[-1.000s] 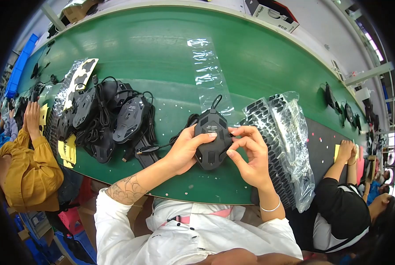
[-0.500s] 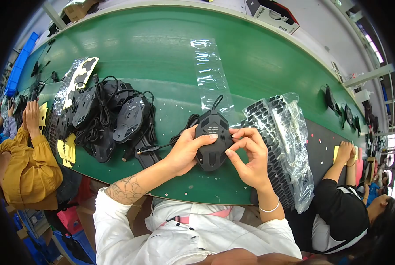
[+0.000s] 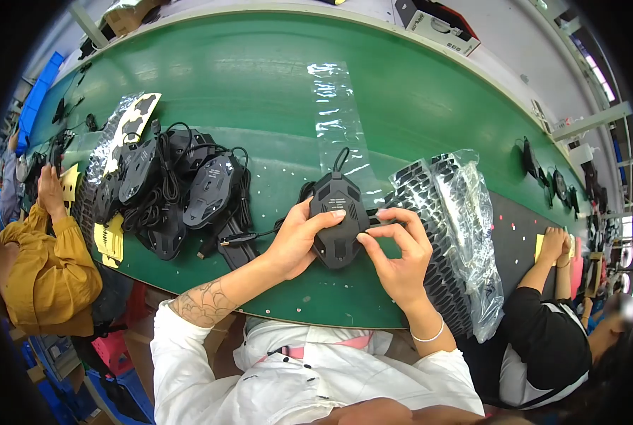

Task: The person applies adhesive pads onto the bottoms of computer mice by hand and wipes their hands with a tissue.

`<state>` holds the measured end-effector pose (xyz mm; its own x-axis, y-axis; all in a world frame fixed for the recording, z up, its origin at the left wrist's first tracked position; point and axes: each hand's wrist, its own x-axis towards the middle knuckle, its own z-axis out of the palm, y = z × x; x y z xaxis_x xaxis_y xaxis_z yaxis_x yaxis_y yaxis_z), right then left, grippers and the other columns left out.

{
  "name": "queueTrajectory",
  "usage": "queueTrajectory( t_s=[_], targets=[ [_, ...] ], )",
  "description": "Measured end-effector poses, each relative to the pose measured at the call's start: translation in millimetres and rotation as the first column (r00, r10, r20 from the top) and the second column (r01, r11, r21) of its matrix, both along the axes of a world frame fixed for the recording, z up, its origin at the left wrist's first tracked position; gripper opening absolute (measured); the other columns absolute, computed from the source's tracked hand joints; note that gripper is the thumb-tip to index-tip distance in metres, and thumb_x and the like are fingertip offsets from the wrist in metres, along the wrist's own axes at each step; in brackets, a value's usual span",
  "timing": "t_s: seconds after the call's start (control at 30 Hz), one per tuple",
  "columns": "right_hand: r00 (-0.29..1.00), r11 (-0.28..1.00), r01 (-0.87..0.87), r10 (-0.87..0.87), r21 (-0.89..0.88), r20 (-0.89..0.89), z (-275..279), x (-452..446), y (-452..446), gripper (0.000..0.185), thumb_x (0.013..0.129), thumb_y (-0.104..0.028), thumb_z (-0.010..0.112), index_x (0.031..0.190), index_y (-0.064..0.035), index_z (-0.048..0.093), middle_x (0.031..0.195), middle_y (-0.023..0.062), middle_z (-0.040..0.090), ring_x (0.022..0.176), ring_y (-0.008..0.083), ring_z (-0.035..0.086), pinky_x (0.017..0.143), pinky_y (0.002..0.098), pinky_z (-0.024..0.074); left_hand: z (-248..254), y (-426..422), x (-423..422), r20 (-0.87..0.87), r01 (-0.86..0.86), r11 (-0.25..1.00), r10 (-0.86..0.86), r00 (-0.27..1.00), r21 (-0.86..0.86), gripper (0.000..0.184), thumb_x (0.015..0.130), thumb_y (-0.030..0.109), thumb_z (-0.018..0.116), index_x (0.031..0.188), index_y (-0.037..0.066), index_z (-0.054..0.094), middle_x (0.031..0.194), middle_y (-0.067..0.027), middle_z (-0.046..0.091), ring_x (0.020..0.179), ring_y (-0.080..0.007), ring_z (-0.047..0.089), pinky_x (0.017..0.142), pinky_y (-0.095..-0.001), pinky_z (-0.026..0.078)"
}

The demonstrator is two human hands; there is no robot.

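Observation:
A black computer mouse (image 3: 339, 230) lies underside up in my left hand (image 3: 302, 237), its printed label showing. My left thumb presses across the underside, with the other fingers beneath. At the mouse's right edge is my right hand (image 3: 400, 248), thumb and fingertips drawn close together. A small dark bit shows by the right index fingertip; what it is I cannot make out. The mouse's cable (image 3: 340, 160) loops out above it. Beyond lies a clear plastic strip (image 3: 336, 106) on the green table (image 3: 260, 71). Sheets of black die-cut pieces (image 3: 430, 234) lie beside my right hand.
Several upturned mice (image 3: 214, 185) with bundled cables are heaped at left, near yellow papers (image 3: 109, 239) and a cut-out sheet (image 3: 141, 117). Crumpled clear plastic (image 3: 476, 248) lies at right. Co-workers sit either side, one in a yellow sleeve (image 3: 72, 248), one in black (image 3: 546, 340).
The mouse has shifted slightly up and left in my left hand. My right fingers have moved a little, and a dark bit now shows between them and the mouse.

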<state>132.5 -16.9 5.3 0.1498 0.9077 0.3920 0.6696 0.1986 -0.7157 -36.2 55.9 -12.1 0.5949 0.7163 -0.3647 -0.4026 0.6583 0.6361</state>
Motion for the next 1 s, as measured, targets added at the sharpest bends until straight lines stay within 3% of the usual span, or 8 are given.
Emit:
queueTrajectory(
  t_s=[0.2,0.33,0.53,0.7,0.83,1.0],
  targets=[
    [0.956,0.992,0.119,-0.127,-0.046,-0.263,6.5,-0.9,0.8,0.022,0.073,-0.006,0.079,0.075,-0.0016,0.058,0.093,0.0073,0.062,0.078,0.0135,0.06,0.064,0.0255,0.0513,-0.9,-3.3,4.7,-0.024,-0.055,0.991,0.059,0.998,0.12,0.027,0.088,0.008,0.06,0.114,0.002,0.055,0.1,-0.0093,0.064,0.084,-0.0133,0.061,0.074,-0.0248,0.051],
    [0.909,0.876,-0.16,-0.05,-0.455,-0.415,12.7,6.5,-2.2,0.024,0.072,-0.005,0.08,0.076,-0.0009,0.057,0.078,0.0064,0.062,0.062,0.0105,0.057,0.055,0.02,0.0484,-1.6,-1.6,3.7,0.034,-0.053,0.992,0.049,0.998,0.117,0.026,0.089,0.007,0.059,0.114,0.003,0.055,0.102,-0.009,0.064,0.087,-0.014,0.062,0.077,-0.0258,0.051],
    [0.875,0.882,-0.262,0.047,-0.391,-0.481,10.5,5.9,-3.6,0.027,0.07,-0.005,0.082,0.074,-0.0003,0.056,0.067,0.0052,0.059,0.053,0.0097,0.052,0.051,0.0187,0.0463,-4.2,0.7,2.1,0.019,0.01,0.989,-0.013,1.0,0.15,0.037,0.088,0.011,0.057,0.123,-0.002,0.053,0.113,-0.0159,0.064,0.095,-0.0202,0.066,0.082,-0.0294,0.054],
    [0.852,0.934,-0.193,0.008,-0.299,-0.524,6.6,8.3,-3.0,0.026,0.067,-0.005,0.083,0.079,0.0003,0.061,0.074,0.0052,0.061,0.059,0.0106,0.053,0.054,0.0204,0.0469,-1.6,0.1,2.7,0.045,0.019,0.996,-0.023,0.999,0.09,0.025,0.089,0.006,0.058,0.114,0.003,0.055,0.102,-0.0088,0.064,0.085,-0.0135,0.062,0.074,-0.025,0.051],
    [0.996,0.986,-0.029,0.043,0.166,-0.081,8.5,4.4,2.7,0.024,0.067,-0.005,0.082,0.087,-0.0011,0.068,0.08,0.0048,0.061,0.065,0.0123,0.053,0.06,0.0217,0.0465,-0.7,-1.4,4.7,0.047,-0.079,0.988,0.074,0.996,0.13,0.025,0.089,0.007,0.059,0.114,0.002,0.055,0.101,-0.0088,0.064,0.084,-0.0132,0.062,0.073,-0.0246,0.051],
    [0.994,0.971,-0.088,0.069,0.221,0.09,-1.5,6.9,5.2,0.029,0.066,-0.004,0.082,0.093,-0.0043,0.073,0.084,0.0045,0.062,0.071,0.014,0.053,0.064,0.024,0.0453,-0.3,-1.8,4.3,0.046,-0.121,0.981,0.115,0.992,0.15,0.025,0.089,0.007,0.059,0.114,0.002,0.055,0.1,-0.0086,0.064,0.084,-0.013,0.062,0.073,-0.0245,0.051]
  ],
)
